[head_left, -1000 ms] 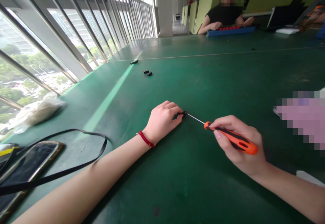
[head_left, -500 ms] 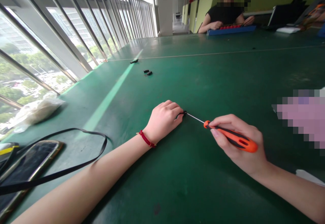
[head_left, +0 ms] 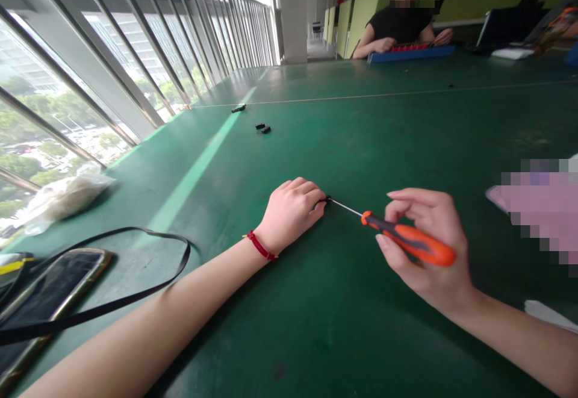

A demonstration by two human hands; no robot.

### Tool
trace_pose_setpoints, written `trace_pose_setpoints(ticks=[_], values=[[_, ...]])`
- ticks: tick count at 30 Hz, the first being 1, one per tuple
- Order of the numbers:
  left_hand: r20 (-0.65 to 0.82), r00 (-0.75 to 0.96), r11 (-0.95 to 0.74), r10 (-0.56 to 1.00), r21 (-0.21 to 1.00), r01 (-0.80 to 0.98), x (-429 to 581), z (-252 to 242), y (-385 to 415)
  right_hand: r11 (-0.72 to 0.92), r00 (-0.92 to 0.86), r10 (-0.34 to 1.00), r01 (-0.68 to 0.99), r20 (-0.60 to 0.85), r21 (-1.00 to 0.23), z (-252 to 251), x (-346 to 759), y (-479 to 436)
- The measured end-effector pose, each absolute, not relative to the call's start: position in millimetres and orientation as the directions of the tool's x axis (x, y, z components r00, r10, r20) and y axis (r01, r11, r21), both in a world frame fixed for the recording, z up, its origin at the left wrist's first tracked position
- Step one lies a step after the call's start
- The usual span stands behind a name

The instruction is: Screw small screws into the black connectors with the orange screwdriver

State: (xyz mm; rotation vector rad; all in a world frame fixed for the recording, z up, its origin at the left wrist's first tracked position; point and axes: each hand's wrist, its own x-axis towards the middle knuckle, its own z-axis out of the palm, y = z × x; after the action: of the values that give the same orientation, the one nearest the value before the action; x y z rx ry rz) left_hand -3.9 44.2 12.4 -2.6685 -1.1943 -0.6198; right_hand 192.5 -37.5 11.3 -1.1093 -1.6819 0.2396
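Note:
My left hand (head_left: 291, 212) rests on the green table (head_left: 361, 145) with its fingers curled, pinching a small black part (head_left: 327, 200) against the surface. My right hand (head_left: 427, 247) holds an orange and black screwdriver (head_left: 406, 240) by the handle. Its thin metal shaft points left and its tip meets the black part. The forefinger of the right hand is lifted off the handle and stretched out. A red cord bracelet (head_left: 261, 247) circles my left wrist.
Small black parts (head_left: 262, 127) and one more (head_left: 238, 109) lie farther up the table. A phone (head_left: 40, 301) with a black strap (head_left: 135, 259) and a white plastic bag (head_left: 63, 196) sit at the left by the window railing. Another person (head_left: 400, 21) sits across at a blue tray (head_left: 410, 53).
The right hand's fingers have loosened and lifted from the screwdriver handle, and the handle has shifted slightly. The left hand has stayed put on the black part.

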Motion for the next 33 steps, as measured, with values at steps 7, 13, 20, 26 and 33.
trace_pose_setpoints(ticks=[7,13,20,26,33], values=[[0.439,0.533,-0.633,0.723,0.111,0.766,-4,12,48,0.537,-0.085,0.773,0.615,0.629,-0.577,13,196,-37],[0.443,0.411,-0.563,0.797,0.299,0.77,-7,9,62,0.45,-0.026,0.843,0.581,0.537,-0.678,11,194,-34],[0.461,0.302,-0.511,0.834,0.441,0.738,-9,12,61,0.431,-0.041,0.866,0.564,0.498,-0.704,11,194,-31],[0.518,0.437,-0.644,0.736,0.335,0.688,-7,11,49,0.401,-0.04,0.889,0.548,0.456,-0.734,10,197,-30],[0.469,0.535,-0.7,0.702,0.321,0.638,-8,10,51,0.361,-0.064,0.917,0.552,0.394,-0.752,9,198,-27]])
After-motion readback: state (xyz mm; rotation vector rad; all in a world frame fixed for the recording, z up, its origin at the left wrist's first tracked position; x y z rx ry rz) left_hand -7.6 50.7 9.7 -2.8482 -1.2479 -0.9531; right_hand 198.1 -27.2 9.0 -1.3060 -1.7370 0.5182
